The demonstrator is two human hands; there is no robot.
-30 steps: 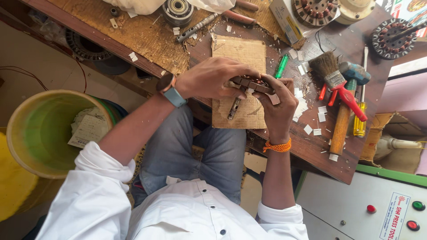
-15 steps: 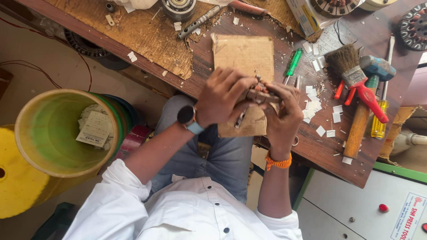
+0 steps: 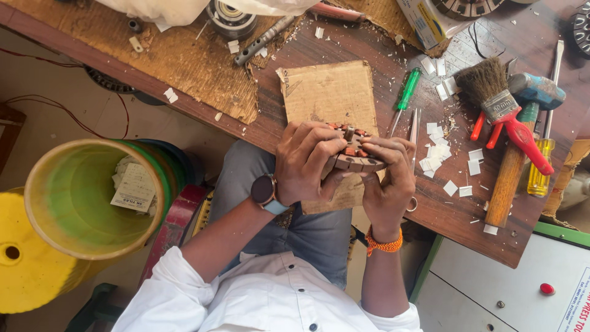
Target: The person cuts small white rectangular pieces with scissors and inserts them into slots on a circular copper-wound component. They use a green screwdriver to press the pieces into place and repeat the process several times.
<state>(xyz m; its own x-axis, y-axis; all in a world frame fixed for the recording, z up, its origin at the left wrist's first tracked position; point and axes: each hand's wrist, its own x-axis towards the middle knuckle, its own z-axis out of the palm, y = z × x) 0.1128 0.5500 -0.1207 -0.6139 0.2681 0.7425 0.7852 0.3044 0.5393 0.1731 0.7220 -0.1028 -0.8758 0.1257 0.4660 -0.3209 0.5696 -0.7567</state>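
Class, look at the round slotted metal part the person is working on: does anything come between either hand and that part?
Nothing visible does. The left hand and right hand both grip the round slotted metal part directly, above the cardboard sheet.

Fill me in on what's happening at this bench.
A person seated at a cluttered wooden workbench grips a round, slotted metal motor core with copper windings in both hands. The left hand wraps its near side and the right hand its far side, above a cardboard square. A green screwdriver, a brush and a hammer lie untouched to the right.
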